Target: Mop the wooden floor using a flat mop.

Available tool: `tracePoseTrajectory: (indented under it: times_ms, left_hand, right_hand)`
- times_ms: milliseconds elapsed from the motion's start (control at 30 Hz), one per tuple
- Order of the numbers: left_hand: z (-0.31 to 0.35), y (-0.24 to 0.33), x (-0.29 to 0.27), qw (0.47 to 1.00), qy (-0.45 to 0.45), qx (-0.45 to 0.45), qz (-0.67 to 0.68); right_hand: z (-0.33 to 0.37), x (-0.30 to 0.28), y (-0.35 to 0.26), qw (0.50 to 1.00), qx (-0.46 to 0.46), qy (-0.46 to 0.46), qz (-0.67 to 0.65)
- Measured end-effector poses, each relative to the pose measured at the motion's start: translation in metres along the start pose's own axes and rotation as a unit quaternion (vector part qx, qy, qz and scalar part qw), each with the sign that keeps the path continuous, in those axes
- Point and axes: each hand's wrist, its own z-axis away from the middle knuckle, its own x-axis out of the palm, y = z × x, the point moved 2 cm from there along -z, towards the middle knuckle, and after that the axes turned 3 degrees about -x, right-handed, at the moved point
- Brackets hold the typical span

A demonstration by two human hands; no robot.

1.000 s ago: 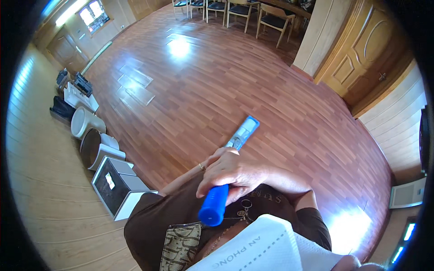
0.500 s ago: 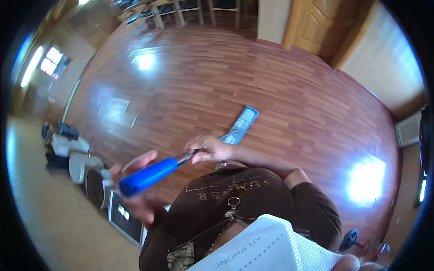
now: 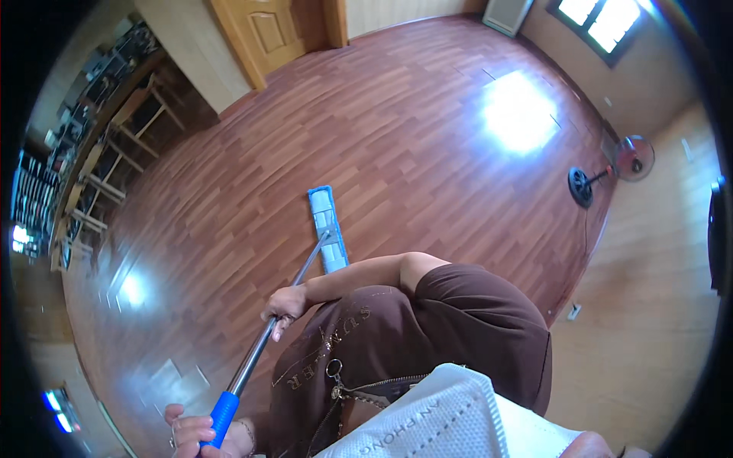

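Note:
A flat mop (image 3: 330, 210) with a pale blue pad rests on the wooden floor, its metal pole (image 3: 256, 349) slanting down to the lower left. My right hand (image 3: 285, 304) is closed round the middle of the pole, the forearm crossing in front of my chest. Lower down, my left hand (image 3: 200, 437) has its fingers curled around the blue handle grip (image 3: 222, 420) at the pole's end. Part of the left hand is cut off by the lower edge.
To the right a standing fan (image 3: 582, 186) is near the wall, with a cord on the floor. Wooden chairs (image 3: 99, 187) line a long counter at far left. A wooden door (image 3: 269, 34) and a white boxy unit (image 3: 506, 14) are at the back.
My view has swung to the right, bringing the fan into full sight. My left hand, blurred and loosely around the blue grip before, is now closed on it, lower in view.

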Motion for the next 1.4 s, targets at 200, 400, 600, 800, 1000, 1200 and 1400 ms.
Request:
tracePoseTrajectory:
  times_ms: [200,400,600,800,1000,1200,1400]
  left_hand:
    - [-0.038,-0.047,0.062,0.977,0.109,-0.006,0.181]
    - [-0.075,-0.085,0.148,0.882,-0.145,0.007,0.449]
    - [-0.116,-0.088,0.241,0.766,-0.317,0.030,0.558]
    - [-0.121,-0.068,0.309,0.666,-0.453,0.047,0.591]
    - [-0.135,-0.029,0.335,0.571,-0.544,0.067,0.610]
    - [-0.151,-0.012,0.353,0.500,-0.600,0.039,0.624]
    - [-0.160,0.012,0.367,0.460,-0.623,0.024,0.632]
  right_hand:
    - [0.046,-0.033,0.019,0.962,0.097,0.219,0.130]
    - [0.142,-0.047,0.039,0.859,0.266,0.390,0.199]
    - [0.238,-0.043,0.007,0.718,0.384,0.539,0.216]
    - [0.299,0.017,-0.013,0.566,0.456,0.610,0.318]
    - [0.311,0.068,-0.057,0.459,0.472,0.687,0.308]
    - [0.280,0.083,-0.095,0.405,0.509,0.720,0.242]
    - [0.299,0.088,-0.096,0.377,0.527,0.682,0.340]
